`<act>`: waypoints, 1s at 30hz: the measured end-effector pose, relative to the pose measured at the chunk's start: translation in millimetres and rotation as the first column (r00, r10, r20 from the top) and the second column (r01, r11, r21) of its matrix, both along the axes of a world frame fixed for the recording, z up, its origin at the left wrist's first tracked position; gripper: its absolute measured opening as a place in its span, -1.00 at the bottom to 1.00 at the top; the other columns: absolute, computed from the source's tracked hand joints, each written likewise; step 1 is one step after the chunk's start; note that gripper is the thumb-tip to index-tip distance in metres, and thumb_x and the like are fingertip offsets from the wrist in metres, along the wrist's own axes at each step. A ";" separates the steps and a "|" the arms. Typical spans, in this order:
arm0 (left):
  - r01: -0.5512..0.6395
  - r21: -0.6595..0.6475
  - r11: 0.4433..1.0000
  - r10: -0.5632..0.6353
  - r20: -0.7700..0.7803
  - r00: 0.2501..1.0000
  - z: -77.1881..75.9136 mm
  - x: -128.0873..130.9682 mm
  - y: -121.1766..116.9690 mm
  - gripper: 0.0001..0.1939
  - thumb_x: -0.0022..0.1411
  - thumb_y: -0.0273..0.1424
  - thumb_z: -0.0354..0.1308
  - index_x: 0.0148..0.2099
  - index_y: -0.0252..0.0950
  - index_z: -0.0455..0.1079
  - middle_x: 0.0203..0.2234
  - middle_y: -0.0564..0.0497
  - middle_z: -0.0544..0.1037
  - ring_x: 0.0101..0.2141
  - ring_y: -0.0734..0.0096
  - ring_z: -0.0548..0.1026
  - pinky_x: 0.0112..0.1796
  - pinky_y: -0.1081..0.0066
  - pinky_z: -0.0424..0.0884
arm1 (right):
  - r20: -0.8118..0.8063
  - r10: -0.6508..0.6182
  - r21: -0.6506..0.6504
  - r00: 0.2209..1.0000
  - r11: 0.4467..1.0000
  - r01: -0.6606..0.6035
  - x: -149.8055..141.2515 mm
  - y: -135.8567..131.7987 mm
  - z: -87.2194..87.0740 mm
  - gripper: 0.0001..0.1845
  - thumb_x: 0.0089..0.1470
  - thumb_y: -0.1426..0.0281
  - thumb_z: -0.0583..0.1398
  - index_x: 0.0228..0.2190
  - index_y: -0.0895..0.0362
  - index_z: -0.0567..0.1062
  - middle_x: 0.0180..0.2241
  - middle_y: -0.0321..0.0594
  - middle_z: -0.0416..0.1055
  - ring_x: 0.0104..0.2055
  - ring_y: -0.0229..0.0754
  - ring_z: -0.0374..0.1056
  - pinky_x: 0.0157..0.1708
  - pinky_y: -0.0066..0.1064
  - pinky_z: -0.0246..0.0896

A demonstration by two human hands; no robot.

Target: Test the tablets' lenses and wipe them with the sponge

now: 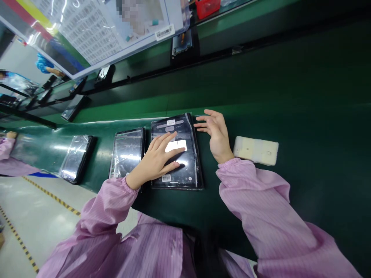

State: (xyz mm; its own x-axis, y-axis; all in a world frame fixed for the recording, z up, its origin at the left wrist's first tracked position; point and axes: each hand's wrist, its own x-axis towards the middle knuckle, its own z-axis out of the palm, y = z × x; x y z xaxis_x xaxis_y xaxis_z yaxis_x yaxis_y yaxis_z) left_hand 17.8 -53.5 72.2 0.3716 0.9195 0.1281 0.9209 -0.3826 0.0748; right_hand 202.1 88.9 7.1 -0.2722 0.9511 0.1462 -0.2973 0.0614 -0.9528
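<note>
A dark tablet with a lit screen and small barcode stickers lies flat on the green bench before me. My left hand is spread over its screen, thumb and fingers apart; whether the fingertips press on it I cannot tell. Just off the tablet's right edge, my right hand is raised with its fingers loosely apart and nothing in them. To the right of that hand lies a pale yellow block, its material unclear. A second tablet, covered in clear film, sits to the left, partly hidden by my left wrist.
Further left on the bench is a stack of film-wrapped devices, with another device behind it. A plastic-covered sheet hangs over the back left. A red bin stands on the shelf. A co-worker's sleeve shows at far left.
</note>
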 end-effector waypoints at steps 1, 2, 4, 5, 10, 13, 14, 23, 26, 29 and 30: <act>0.015 0.008 1.000 -0.015 -0.009 1.000 0.8 0.1 0.1 -0.49 0.49 -0.04 -0.09 0.30 -0.14 0.33 0.44 -0.25 0.02 0.39 -0.15 0.08 0.29 -0.16 0.12 | -0.008 -0.001 -0.002 1.000 1.000 0.001 0.0 0.0 0.0 -0.58 0.26 -0.01 0.11 0.00 -0.04 0.30 -0.07 -0.17 0.47 -0.14 -0.08 0.50 -0.09 -0.17 0.41; 0.031 0.021 0.999 -0.030 -0.013 0.999 2.3 0.3 -0.4 -0.47 0.48 -0.02 -0.07 0.31 -0.17 0.32 0.45 -0.28 -0.01 0.39 -0.16 0.08 0.30 -0.16 0.11 | -0.013 -0.001 -0.003 1.000 1.000 0.001 -0.1 0.0 0.1 -0.58 0.26 -0.01 0.12 0.00 -0.04 0.30 -0.07 -0.17 0.47 -0.15 -0.08 0.50 -0.09 -0.17 0.41; 0.063 0.049 0.997 -0.063 -0.004 0.998 6.3 1.3 -3.8 -0.38 0.42 0.04 0.01 0.33 -0.22 0.26 0.45 -0.33 -0.05 0.40 -0.17 0.06 0.31 -0.14 0.10 | -0.010 -0.005 -0.003 1.000 1.000 0.005 -0.1 0.0 0.3 -0.58 0.26 -0.02 0.11 0.00 -0.04 0.29 -0.07 -0.17 0.47 -0.14 -0.08 0.50 -0.09 -0.16 0.42; 0.084 0.053 0.995 -0.084 0.006 0.996 8.5 2.4 -6.7 -0.33 0.39 0.07 0.06 0.35 -0.24 0.22 0.45 -0.35 -0.03 0.40 -0.17 0.06 0.31 -0.13 0.11 | -0.004 -0.008 -0.005 1.000 1.000 0.008 -0.2 0.0 0.3 -0.58 0.25 -0.03 0.11 0.00 -0.05 0.29 -0.06 -0.17 0.47 -0.14 -0.07 0.49 -0.09 -0.16 0.42; 0.333 -0.060 0.941 -0.331 0.040 0.943 9.1 12.7 -25.5 -0.10 0.32 0.16 0.09 0.42 -0.39 0.06 0.39 -0.37 0.17 0.39 -0.03 0.14 0.34 0.02 0.15 | -0.019 -0.037 -0.019 0.999 0.999 0.036 0.0 0.2 -0.4 -0.58 0.24 -0.03 0.12 -0.01 -0.06 0.31 -0.07 -0.18 0.49 -0.13 -0.07 0.49 -0.11 -0.17 0.45; 0.465 -0.098 0.880 -0.468 -0.017 0.883 3.0 14.8 -27.5 -0.28 0.43 -0.10 0.10 0.43 -0.43 0.05 0.38 -0.33 0.20 0.37 0.08 0.20 0.34 0.13 0.18 | -0.015 -0.039 -0.009 0.999 0.999 0.039 0.8 0.0 -0.4 -0.60 0.26 -0.01 0.12 -0.01 -0.06 0.32 -0.07 -0.18 0.49 -0.13 -0.07 0.48 -0.12 -0.18 0.45; 0.492 -0.096 0.866 -0.497 -0.038 0.867 1.9 13.8 -24.8 -0.34 0.45 -0.18 0.09 0.42 -0.43 0.07 0.38 -0.32 0.20 0.37 0.09 0.21 0.34 0.15 0.18 | -0.010 -0.040 -0.006 0.999 0.999 0.040 1.0 0.1 -0.6 -0.60 0.26 -0.01 0.11 0.00 -0.05 0.32 -0.07 -0.18 0.49 -0.12 -0.08 0.48 -0.13 -0.19 0.45; 0.354 0.036 0.935 -0.344 -0.158 0.926 13.8 -32.9 75.3 -0.29 0.31 -0.31 0.28 0.37 -0.46 0.12 0.39 -0.45 0.13 0.38 -0.09 0.16 0.30 -0.04 0.18 | -0.038 -0.080 -0.027 0.996 0.997 0.079 1.3 4.7 -7.0 -0.56 0.23 -0.02 0.14 -0.01 -0.01 0.36 -0.11 -0.19 0.49 -0.16 -0.11 0.47 -0.18 -0.23 0.44; 0.076 0.114 0.991 -0.065 -0.095 0.993 7.7 -45.0 118.8 -0.22 0.17 -0.44 0.40 0.34 -0.47 0.15 0.39 -0.48 0.11 0.38 -0.17 0.15 0.30 -0.07 0.14 | -0.034 -0.075 -0.032 0.997 0.997 0.074 3.1 5.0 -4.7 -0.56 0.23 -0.01 0.14 -0.01 0.01 0.37 -0.12 -0.18 0.50 -0.17 -0.11 0.47 -0.18 -0.22 0.45; -0.144 0.124 0.982 0.144 0.012 0.989 -0.7 -50.2 149.3 -0.35 0.20 -0.54 0.32 0.29 -0.50 0.23 0.38 -0.46 0.15 0.35 -0.13 0.19 0.31 -0.01 0.14 | -0.028 -0.071 -0.024 0.997 0.997 0.071 4.7 5.5 -1.8 -0.56 0.22 0.00 0.16 -0.02 0.02 0.37 -0.12 -0.16 0.50 -0.17 -0.11 0.47 -0.18 -0.22 0.44; -0.193 0.127 0.973 0.190 0.039 0.981 -2.0 -53.3 154.7 -0.42 0.24 -0.55 0.26 0.28 -0.51 0.25 0.37 -0.46 0.16 0.34 -0.11 0.22 0.31 0.02 0.16 | -0.025 -0.069 -0.023 0.997 0.997 0.069 5.1 6.0 -1.2 -0.56 0.22 0.00 0.16 -0.02 0.02 0.37 -0.12 -0.16 0.50 -0.17 -0.11 0.48 -0.18 -0.22 0.44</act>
State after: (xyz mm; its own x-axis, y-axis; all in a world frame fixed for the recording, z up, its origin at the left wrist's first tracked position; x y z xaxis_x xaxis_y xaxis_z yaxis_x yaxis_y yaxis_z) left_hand -35.5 101.2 70.3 0.1852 0.9481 0.2584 0.9763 -0.2074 0.0611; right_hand 207.2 94.9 5.9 -0.2020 0.9705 0.1314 -0.3172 0.0621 -0.9463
